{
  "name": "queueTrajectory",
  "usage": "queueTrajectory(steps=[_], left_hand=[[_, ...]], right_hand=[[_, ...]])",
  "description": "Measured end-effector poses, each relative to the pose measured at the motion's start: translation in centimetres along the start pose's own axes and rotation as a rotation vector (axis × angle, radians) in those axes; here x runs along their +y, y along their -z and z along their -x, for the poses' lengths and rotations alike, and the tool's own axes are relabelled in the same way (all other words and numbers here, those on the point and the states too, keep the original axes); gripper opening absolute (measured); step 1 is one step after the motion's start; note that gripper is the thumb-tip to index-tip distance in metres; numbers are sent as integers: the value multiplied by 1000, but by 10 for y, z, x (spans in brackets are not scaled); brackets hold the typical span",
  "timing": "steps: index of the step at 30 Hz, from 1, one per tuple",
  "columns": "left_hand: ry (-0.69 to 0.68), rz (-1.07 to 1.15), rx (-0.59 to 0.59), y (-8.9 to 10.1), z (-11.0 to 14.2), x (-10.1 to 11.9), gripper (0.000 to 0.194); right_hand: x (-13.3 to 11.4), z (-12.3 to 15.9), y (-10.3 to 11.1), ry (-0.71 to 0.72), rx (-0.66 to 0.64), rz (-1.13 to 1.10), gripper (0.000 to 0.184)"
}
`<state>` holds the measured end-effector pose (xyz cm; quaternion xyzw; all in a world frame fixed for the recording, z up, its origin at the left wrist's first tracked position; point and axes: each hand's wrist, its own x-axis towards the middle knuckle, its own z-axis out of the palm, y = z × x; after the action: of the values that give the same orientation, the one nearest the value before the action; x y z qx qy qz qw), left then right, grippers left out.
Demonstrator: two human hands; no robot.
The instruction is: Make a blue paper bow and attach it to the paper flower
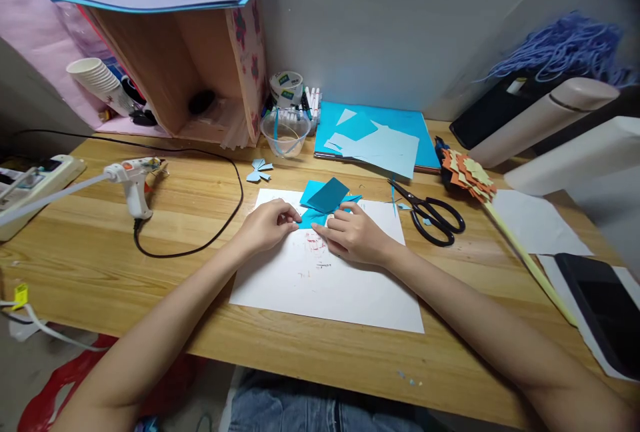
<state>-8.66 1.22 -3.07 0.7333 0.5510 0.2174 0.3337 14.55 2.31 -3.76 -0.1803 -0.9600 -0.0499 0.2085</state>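
A folded piece of blue paper (314, 219) lies at the upper middle of a white sheet (320, 292) marked with red and dark smudges. My left hand (269, 224) pinches its left corner between thumb and fingers. From the other side, my right hand (353, 231) has its fingers curled over the right part, the index fingertip pressing near the lower edge. Just behind them, more blue paper pieces (327, 195) overlap, one tilted up. Part of the folded paper is hidden under my right fingers.
Black scissors (435, 215) lie to the right, beside paper scraps. A glue gun (133, 185) with a looping cord stands left. Behind are a cardboard box (247, 72), a plastic cup (285, 133), blue sheets (425, 132) and a paper flower (469, 173). A phone (600, 312) rests far right.
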Motion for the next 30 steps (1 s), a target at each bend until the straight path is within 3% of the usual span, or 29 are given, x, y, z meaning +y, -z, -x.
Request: queueTrajectory(steps=[9,16,24,30], left_hand=[[64,-5,93,-6,3,6,13],[28,16,20,-3,0,0,11],[2,5,-29,0,0,-2,15],[9,20,-39,1,-1,-1,16]], right_hand=[[-3,-1,-2,-84,23,-46,24],[-5,0,-8,-143,39,74,27],[-12,-6,-3,-53,-108,-3,33],[-9,-8,-2,-14,-44,46,26]])
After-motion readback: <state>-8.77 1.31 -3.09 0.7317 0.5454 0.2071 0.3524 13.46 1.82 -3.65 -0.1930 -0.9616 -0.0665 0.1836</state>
